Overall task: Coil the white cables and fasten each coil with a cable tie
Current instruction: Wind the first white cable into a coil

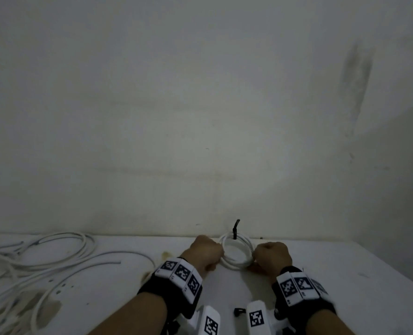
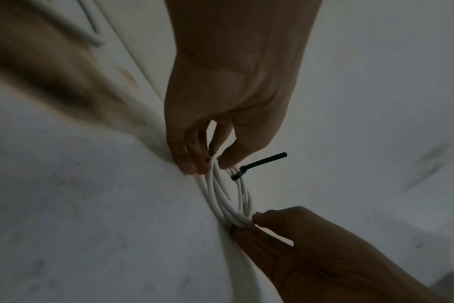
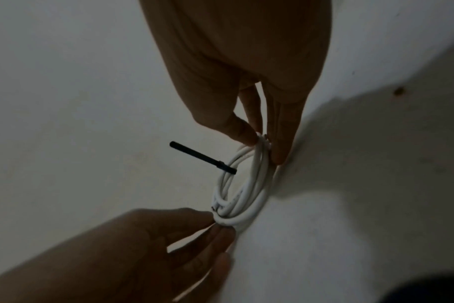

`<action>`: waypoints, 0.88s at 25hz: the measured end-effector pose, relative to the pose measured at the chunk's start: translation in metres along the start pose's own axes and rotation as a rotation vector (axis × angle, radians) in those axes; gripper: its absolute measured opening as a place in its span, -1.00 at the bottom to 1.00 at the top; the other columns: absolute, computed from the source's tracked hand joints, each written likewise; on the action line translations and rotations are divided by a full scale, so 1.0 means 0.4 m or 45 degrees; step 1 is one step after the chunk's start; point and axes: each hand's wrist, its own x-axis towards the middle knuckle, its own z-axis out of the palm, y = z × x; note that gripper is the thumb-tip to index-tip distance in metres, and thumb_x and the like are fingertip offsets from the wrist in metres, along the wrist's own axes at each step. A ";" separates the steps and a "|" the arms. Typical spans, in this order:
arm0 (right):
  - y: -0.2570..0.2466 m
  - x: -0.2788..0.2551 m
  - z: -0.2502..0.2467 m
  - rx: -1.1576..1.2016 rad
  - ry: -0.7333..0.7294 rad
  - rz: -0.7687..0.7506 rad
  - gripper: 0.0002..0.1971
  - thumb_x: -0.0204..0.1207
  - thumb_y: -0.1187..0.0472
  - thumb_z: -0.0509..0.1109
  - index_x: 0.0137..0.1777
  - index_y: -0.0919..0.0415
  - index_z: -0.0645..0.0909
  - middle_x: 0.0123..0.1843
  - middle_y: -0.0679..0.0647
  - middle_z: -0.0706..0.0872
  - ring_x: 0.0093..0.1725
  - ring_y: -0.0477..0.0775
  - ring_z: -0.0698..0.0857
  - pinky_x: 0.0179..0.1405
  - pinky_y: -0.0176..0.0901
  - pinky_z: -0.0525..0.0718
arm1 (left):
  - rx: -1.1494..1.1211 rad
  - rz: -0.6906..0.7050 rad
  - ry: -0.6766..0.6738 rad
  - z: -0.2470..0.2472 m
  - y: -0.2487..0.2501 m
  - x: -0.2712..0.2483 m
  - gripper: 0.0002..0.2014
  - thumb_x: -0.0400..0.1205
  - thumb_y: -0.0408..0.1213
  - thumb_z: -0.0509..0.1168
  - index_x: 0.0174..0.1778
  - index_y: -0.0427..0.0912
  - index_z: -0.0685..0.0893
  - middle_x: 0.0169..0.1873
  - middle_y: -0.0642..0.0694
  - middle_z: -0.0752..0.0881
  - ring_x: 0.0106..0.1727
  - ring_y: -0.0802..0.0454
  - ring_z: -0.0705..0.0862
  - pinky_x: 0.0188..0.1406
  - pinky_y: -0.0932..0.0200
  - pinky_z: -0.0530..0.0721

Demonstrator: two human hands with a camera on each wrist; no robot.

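Observation:
A small coil of white cable (image 1: 236,264) lies flat on the white table by the wall. A black cable tie (image 1: 235,228) is fastened round its far side, with the tail sticking up. My left hand (image 1: 207,251) pinches the coil's left side between thumb and fingertips (image 2: 194,164). Opposite it, my right hand (image 1: 270,257) pinches the right side. In the right wrist view the right hand's thumb and fingers (image 3: 280,155) close on the coil (image 3: 246,196), and the tie's tail (image 3: 194,155) points away from it.
A loose tangle of white cables (image 1: 31,262) sprawls over the table's left part. A spare black cable tie (image 1: 239,311) lies near me between my wrists. The wall (image 1: 200,117) rises right behind the coil. The table's edge (image 1: 394,274) runs diagonally at the right.

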 end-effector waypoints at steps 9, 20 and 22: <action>0.008 0.018 -0.002 -0.128 0.132 -0.083 -0.85 0.48 0.16 0.52 -0.23 0.24 0.75 -0.18 0.27 0.84 -0.09 0.33 0.82 0.08 0.19 0.80 | -0.084 -0.058 -0.001 -0.014 0.032 -0.025 -0.90 0.66 -0.33 0.30 0.04 -0.26 0.62 -0.15 -0.15 0.60 -0.14 -0.02 0.67 -0.23 0.11 0.75; -0.241 -0.337 0.115 -0.830 -0.291 -0.624 -0.85 0.59 0.09 0.44 -0.05 0.16 0.75 -0.15 0.00 0.62 -0.14 0.02 0.62 -0.23 -0.26 0.59 | 0.447 0.175 0.045 -0.318 0.019 -0.286 -0.67 0.67 -0.17 0.29 0.29 -0.23 0.68 0.13 -0.11 0.69 0.07 0.01 0.75 -0.07 0.11 0.78; -0.272 -0.422 0.172 -0.969 -0.427 -0.714 -0.82 0.60 0.08 0.43 0.01 0.17 0.77 -0.03 0.08 0.72 -0.04 0.06 0.69 -0.15 -0.26 0.58 | 0.509 0.166 0.078 -0.414 -0.002 -0.354 -0.68 0.67 -0.17 0.29 0.28 -0.24 0.68 0.17 -0.11 0.70 0.02 0.03 0.76 -0.13 0.14 0.78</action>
